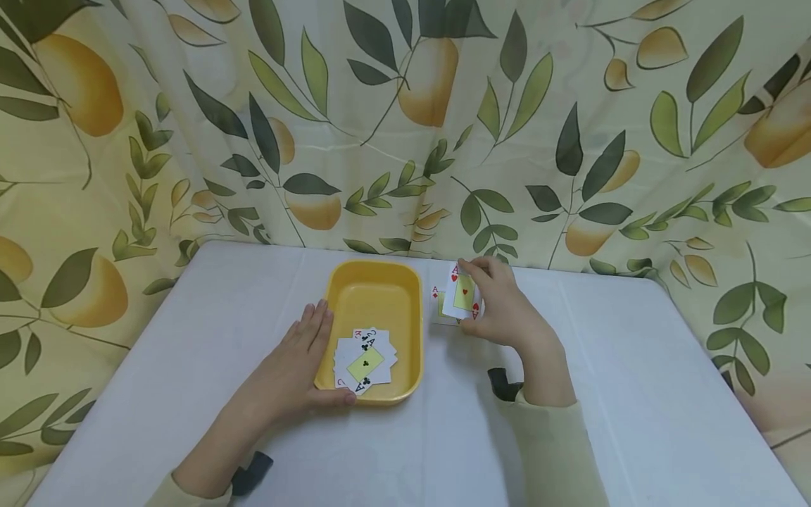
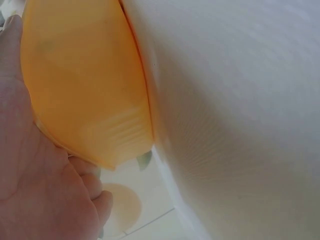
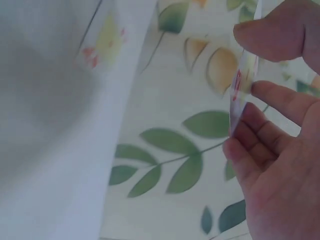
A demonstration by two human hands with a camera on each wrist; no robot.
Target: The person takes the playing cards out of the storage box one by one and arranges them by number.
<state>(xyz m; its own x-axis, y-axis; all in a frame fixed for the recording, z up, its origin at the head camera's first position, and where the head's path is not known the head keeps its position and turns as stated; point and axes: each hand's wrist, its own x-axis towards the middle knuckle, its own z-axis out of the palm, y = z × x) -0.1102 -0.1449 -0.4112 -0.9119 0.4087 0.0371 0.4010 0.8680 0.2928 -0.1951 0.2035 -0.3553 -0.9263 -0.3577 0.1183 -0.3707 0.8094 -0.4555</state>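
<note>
My right hand [image 1: 507, 306] pinches an ace of hearts playing card [image 1: 461, 292] between thumb and fingers, raised above the table right of the yellow tray [image 1: 416, 352]. In the right wrist view the held card [image 3: 243, 82] appears nearly edge-on. Partly covered by it in the head view, an ace of diamonds [image 1: 436, 299] lies on the table. My left hand [image 1: 288, 370] rests against the tray's left side, fingers straight along the rim and thumb at its near edge. Inside the tray, several fanned cards lie under an ace of clubs [image 1: 365, 364].
A white cloth [image 1: 633, 394] covers the table. Behind its far edge hangs a curtain [image 1: 380, 162] printed with leaves and fruit. Dark straps show at both wrists, near the light sleeves [image 1: 557, 451].
</note>
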